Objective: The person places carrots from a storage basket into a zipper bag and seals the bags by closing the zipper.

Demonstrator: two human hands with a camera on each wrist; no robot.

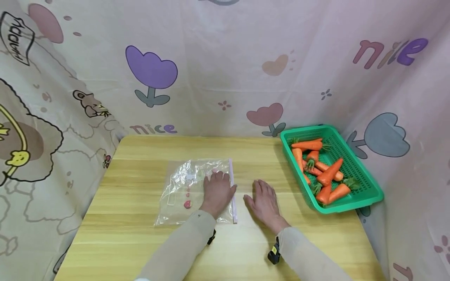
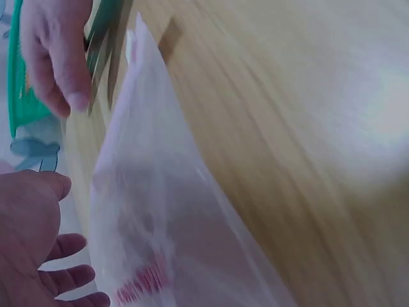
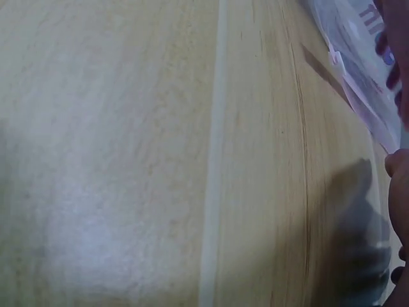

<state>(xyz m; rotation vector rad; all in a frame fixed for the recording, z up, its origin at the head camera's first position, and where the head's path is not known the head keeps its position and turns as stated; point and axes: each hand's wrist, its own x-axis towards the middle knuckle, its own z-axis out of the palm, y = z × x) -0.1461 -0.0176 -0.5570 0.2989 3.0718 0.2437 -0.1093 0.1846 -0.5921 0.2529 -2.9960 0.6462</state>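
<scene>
A clear zip bag (image 1: 195,195) with small pink and red prints lies flat on the table, its lilac zip strip along the right side. My left hand (image 1: 218,194) is over the right part of the bag, fingers spread and thumb by the strip; in the left wrist view this hand (image 2: 29,236) is beside the plastic (image 2: 160,211). To the right of the strip, apart from the bag, my right hand (image 1: 265,205) is at the table with relaxed fingers and nothing in its grasp. Only its edge (image 3: 401,198) shows in the right wrist view.
A green plastic basket (image 1: 369,191) stands at the table's right side against the patterned curtain (image 1: 218,58). Several orange carrots (image 1: 329,173) with short green tops lie in it. Light wooden tabletop (image 1: 140,152) extends around the bag.
</scene>
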